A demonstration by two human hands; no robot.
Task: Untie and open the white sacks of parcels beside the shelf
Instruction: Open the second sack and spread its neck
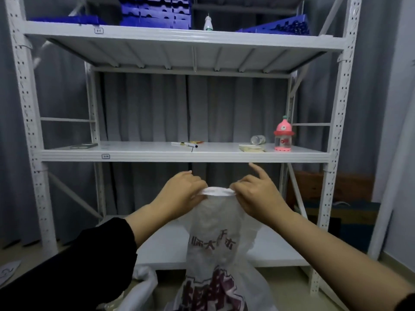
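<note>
In the head view you have the white sack point(216, 234) lifted in front of the shelf point(157, 156), just below its middle board and over the lowest one. The sack is thin, crinkled, half-clear plastic film with dark block characters printed across its front. Its long axis runs upright: the gathered top points up to your hands, and the wider body hangs down and passes out of the bottom edge of the picture. The top is drawn into a flat white band stretched level from side to side between your hands. Your left hand point(183, 194) has its grip closed on the left end of that band, fingers curled over it. Your right hand point(258, 198) pinches the right end, its grip narrow on the film, while its index finger sticks straight up, free of the sack. A black sleeve point(78, 265) covers your left forearm; the right forearm is bare almost to the frame's edge. A second sack point(146, 279), of soft white crumpled stuff, lies low at the left of the held one. The shelf is white painted metal with perforated uprights and ribbed boards. On the middle board stand a pink bottle point(283, 135) with a domed cap, a clear bottle point(258, 139) lying on its side, a pen point(184, 144) and a flat phone point(84, 145). Blue crates point(157, 10) of ribbed plastic sit on the top board, and a grey pleated curtain point(146, 108) hangs behind.
</note>
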